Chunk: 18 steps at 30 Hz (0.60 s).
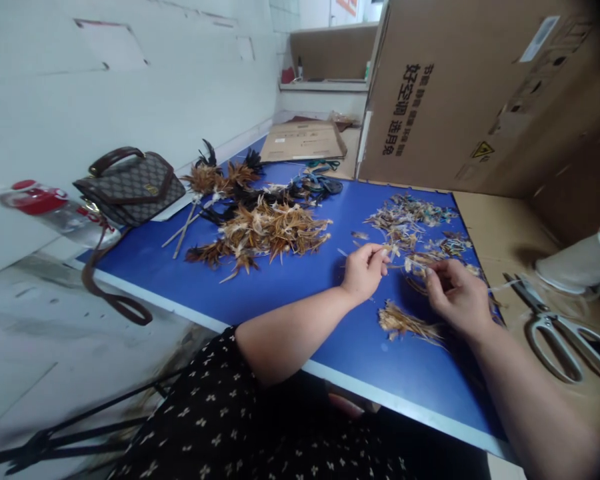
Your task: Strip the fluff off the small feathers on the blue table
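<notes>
I see a small feather (398,256) held low over the blue table (300,293), its long axis running side to side between both hands. The left hand (364,270) pinches its left end, fingertips together. The right hand (457,295) curls at the other end, but I cannot tell whether it grips. A feather bundle (405,323) lies just below, and scissors (560,333) lie farther right.

Left hand (364,270) pinches a small piece (391,251), too tiny to identify; right hand (457,297) curls over, hiding its fingers' grip. Scissors (543,320) run off the right edge, and the bottle (55,213) is a blur.
</notes>
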Each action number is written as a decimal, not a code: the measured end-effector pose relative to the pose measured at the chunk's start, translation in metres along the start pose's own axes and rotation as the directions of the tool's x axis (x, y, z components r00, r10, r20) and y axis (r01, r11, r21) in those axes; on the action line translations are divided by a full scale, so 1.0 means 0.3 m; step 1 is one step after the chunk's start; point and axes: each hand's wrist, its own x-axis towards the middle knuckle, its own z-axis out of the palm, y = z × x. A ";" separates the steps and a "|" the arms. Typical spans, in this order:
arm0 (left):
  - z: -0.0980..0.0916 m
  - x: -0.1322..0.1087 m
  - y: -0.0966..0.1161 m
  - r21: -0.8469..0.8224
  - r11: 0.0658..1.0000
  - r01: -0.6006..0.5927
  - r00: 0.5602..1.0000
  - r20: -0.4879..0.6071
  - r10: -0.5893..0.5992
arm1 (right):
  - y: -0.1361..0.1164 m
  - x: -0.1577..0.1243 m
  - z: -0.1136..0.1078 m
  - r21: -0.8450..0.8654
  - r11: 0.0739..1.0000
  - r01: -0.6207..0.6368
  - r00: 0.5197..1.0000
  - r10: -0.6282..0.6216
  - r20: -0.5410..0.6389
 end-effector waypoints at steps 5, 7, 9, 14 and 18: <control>0.016 -0.035 0.033 0.026 0.993 -0.115 0.987 0.114 0.111 | -0.031 0.000 0.005 0.007 1.000 0.000 0.999 -0.001 0.047; 0.027 -0.045 0.031 0.013 0.995 -0.101 0.978 0.186 0.097 | -0.046 -0.002 0.009 0.023 1.000 0.003 0.997 -0.004 0.071; 0.034 -0.049 0.022 -0.001 0.999 -0.048 0.969 0.243 0.047 | -0.054 -0.005 0.012 0.043 0.999 0.016 0.996 -0.020 0.090; 0.034 -0.038 0.007 -0.047 0.997 0.068 0.951 0.304 -0.050 | -0.047 -0.017 0.014 0.078 0.995 0.065 0.994 -0.071 0.080; 0.028 -0.032 0.013 -0.035 0.986 0.163 0.927 0.349 -0.141 | -0.024 -0.021 0.010 0.067 0.991 0.118 0.989 -0.123 0.079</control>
